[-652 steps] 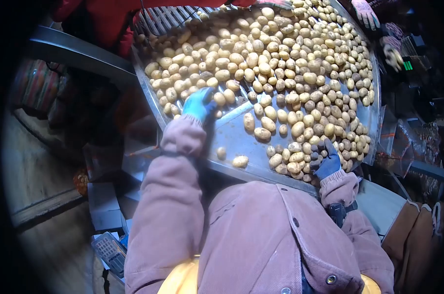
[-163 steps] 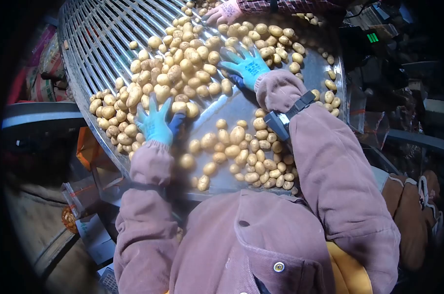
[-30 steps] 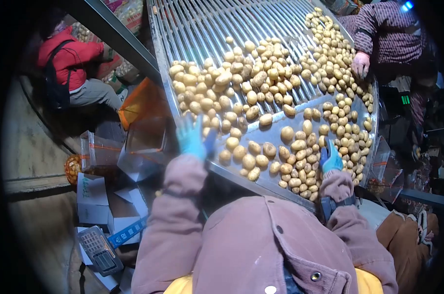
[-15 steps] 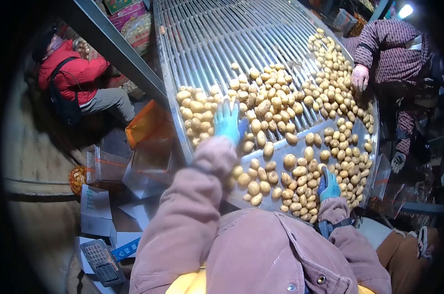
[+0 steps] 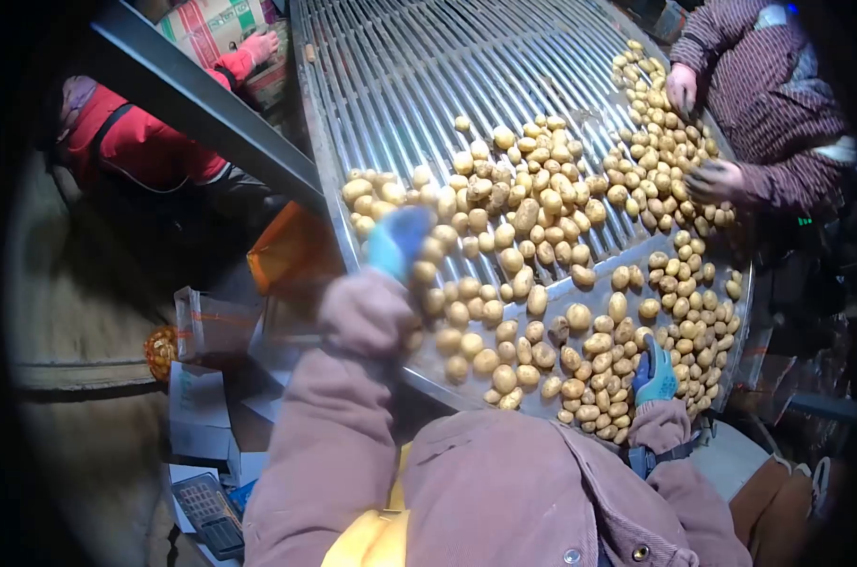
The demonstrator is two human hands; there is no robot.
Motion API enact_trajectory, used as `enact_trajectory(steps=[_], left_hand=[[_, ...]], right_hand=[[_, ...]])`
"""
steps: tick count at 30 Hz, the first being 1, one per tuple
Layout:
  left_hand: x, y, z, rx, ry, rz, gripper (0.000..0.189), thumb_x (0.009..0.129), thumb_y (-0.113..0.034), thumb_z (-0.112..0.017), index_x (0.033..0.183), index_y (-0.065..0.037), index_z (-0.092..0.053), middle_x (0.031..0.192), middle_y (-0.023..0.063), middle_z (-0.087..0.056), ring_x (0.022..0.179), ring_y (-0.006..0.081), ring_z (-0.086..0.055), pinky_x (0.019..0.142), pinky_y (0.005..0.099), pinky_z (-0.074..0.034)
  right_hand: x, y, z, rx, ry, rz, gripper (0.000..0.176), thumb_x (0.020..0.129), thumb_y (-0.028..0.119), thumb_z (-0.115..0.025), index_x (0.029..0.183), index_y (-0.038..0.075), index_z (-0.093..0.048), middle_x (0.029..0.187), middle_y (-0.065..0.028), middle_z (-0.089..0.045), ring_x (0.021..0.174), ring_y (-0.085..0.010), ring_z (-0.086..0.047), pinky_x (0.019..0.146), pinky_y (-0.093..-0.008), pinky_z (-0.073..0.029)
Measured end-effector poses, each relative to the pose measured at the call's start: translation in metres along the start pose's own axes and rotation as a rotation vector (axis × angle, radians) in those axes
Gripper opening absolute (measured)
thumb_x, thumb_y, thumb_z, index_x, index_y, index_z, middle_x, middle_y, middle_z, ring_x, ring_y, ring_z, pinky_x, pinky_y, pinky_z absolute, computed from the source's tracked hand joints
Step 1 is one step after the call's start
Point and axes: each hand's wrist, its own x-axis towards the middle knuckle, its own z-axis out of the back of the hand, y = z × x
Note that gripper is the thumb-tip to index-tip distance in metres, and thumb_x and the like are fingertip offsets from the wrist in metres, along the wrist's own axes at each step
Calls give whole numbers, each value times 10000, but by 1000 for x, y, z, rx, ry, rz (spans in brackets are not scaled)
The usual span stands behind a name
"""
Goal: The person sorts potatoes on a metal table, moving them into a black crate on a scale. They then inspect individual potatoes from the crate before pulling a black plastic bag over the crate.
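**Two gloved hands at a table of potatoes**

The potatoes, too many to count exactly, lie on one table, partly slatted, partly smooth. Left hand: blurred, at the left margin of the potatoes, several just beside it; whether wide, narrow or holding cannot be told. Right hand: partly open, low among potatoes on both sides. The left sleeve hides part of the near edge. One beam slants between the table and a person in red. Opposite, one person in checks has two hands at the potatoes. Left of the table: one orange bag, one keypad device.
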Motion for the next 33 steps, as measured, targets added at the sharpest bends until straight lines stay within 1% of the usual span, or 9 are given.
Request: enact_trajectory(steps=[2, 4, 7, 10, 12, 20, 23, 29, 33], left_hand=[[28, -44, 19, 1002, -263, -418, 295, 896, -259, -657, 1079, -28, -652, 834, 87, -685, 686, 176, -653, 609, 303, -525], [33, -75, 24, 1509, -282, -145, 463, 871, -331, -670, 1208, -25, -591, 967, 163, -684, 838, 281, -684, 758, 353, -543], [52, -63, 34, 1797, -91, -403, 733, 825, -374, -705, 1424, -67, -413, 1162, 229, -633, 1043, 367, -645, 911, 399, -506], [30, -45, -18, 1863, -293, 116, 917, 814, -373, -697, 1534, -98, -200, 1301, 256, -564, 1181, 409, -573, 1013, 424, -447], [44, -15, 0, 2004, -153, 66, 931, 839, -400, -647, 1553, -110, -125, 1324, 269, -543, 1192, 418, -564, 1032, 423, -439], [50, 44, 60, 1243, -44, -382, 578, 899, -349, -659, 1354, -36, -486, 1209, 183, -630, 1149, 251, -592, 950, 369, -472], [-18, 1, 61, 250, 76, -206, 459, 951, -309, -604, 1304, -26, -526, 1106, 116, -647, 949, 167, -598, 786, 292, -489], [-184, 19, 207, -43, 16, -37, 664, 999, -597, -351, 1408, -78, -411, 983, 142, -658, 586, 171, -598, 458, 301, -502], [-273, 87, 273, -84, -196, 124, 503, 1021, -437, -447, 1347, -57, -497, 1021, 112, -659, 733, 158, -627, 620, 271, -532]], right_hand=[[1, -4, -5, 41, -43, 0, 297, 953, 129, -554, 1239, 113, -633, 1092, -170, -665, 979, -353, -651, 843, -402, -518], [0, 1, -1, 40, -35, 20, 295, 951, 129, -558, 1235, 106, -634, 1087, -167, -668, 979, -352, -653, 844, -401, -518], [0, 2, -2, 38, -22, -9, 298, 950, 129, -560, 1238, 104, -633, 1108, -169, -672, 997, -346, -656, 852, -394, -519], [0, -2, -4, 0, -63, 36, 301, 950, 146, -567, 1241, 106, -630, 1111, -165, -677, 1006, -342, -658, 858, -392, -519], [-1, -1, -3, 21, -46, -6, 301, 950, 157, -570, 1240, 108, -631, 1110, -163, -677, 1002, -347, -656, 853, -394, -519], [-6, -7, -6, 19, -62, -46, 312, 968, 180, -547, 1272, 160, -616, 1119, -174, -657, 1012, -373, -642, 832, -413, -519], [-7, -4, -7, 70, -108, -32, 306, 967, 178, -547, 1261, 161, -630, 1079, -166, -668, 960, -339, -654, 806, -407, -519], [-2, -13, -12, 4, -12, -80, 326, 977, 168, -535, 1296, 142, -598, 1144, -156, -639, 1022, -313, -635, 883, -388, -497], [-1, -23, -19, 100, -38, -3, 324, 979, 152, -528, 1293, 114, -600, 1158, -148, -638, 1050, -293, -619, 917, -374, -482]])
